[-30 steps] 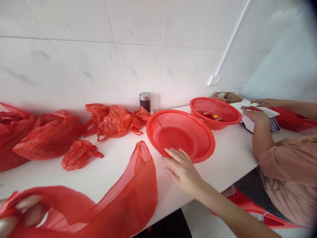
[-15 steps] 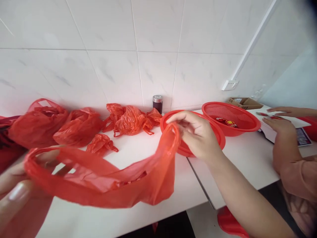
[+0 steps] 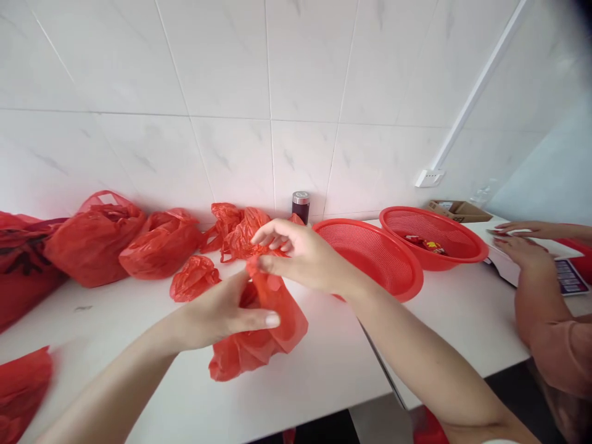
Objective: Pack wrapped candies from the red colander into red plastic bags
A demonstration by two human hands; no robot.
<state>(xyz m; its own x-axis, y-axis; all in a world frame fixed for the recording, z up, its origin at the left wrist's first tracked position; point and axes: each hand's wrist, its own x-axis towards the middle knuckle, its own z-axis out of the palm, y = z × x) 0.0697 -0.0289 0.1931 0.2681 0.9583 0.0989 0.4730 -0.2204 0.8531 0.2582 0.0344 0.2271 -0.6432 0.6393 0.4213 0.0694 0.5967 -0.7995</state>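
While pinching a red bag [image 3: 250, 351], right fingers [image 3: 272, 256] closed, left fingers [image 3: 245, 317] pressed together, more bags [image 3: 161, 246] along the bench's [image 3: 115, 333] back edge.

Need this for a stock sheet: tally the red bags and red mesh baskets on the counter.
Red plastic bags: 7, with the crumpled pile counted as one
Red mesh baskets: 2
Total: 9

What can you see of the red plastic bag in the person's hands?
The red plastic bag is thin, glossy and slightly see-through, crumpled into loose folds. Its narrow gathered top is pinched by the right hand, while the left hand grips its side, thumb across the front. Its bulkier lower part sags above the white counter; whether it actually rests there is hard to tell.
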